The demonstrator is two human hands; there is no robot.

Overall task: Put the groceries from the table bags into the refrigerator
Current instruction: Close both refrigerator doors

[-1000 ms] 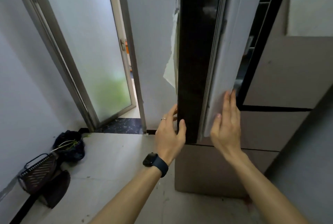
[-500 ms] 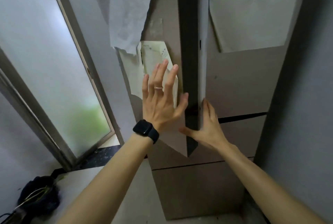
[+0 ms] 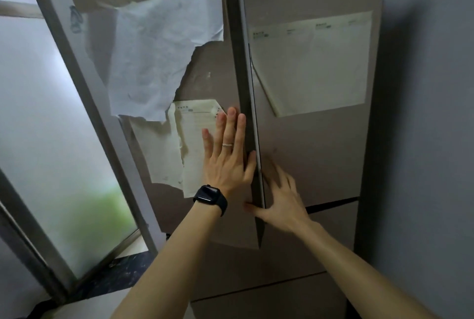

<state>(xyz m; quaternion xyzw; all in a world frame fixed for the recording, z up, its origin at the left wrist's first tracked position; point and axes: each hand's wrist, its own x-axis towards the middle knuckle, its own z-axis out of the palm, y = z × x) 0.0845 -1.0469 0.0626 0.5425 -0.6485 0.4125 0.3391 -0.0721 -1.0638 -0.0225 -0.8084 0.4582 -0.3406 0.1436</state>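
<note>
A tall beige refrigerator [image 3: 307, 165] fills the middle and right of the head view, with two upper doors and drawers below. My left hand [image 3: 227, 157], with a ring and a black watch, presses flat with straight fingers on the left door [image 3: 205, 82] beside its inner edge. My right hand [image 3: 282, 195] lies spread and blurred on the right door [image 3: 320, 139] next to the dark seam, thumb at the door's lower corner. Both doors look nearly closed. No groceries or bags are in view.
Torn white paper [image 3: 159, 57] and a yellowed sheet [image 3: 195, 144] hang on the left door; a film sheet [image 3: 313, 67] covers the right door. A frosted glass door [image 3: 51, 139] stands at the left, a grey wall [image 3: 431, 139] at the right.
The open refrigerator doors have swung shut. My left hand moved from the door edge to press flat on the left door; my right hand slid onto the right door front. The view tilted upward.
</note>
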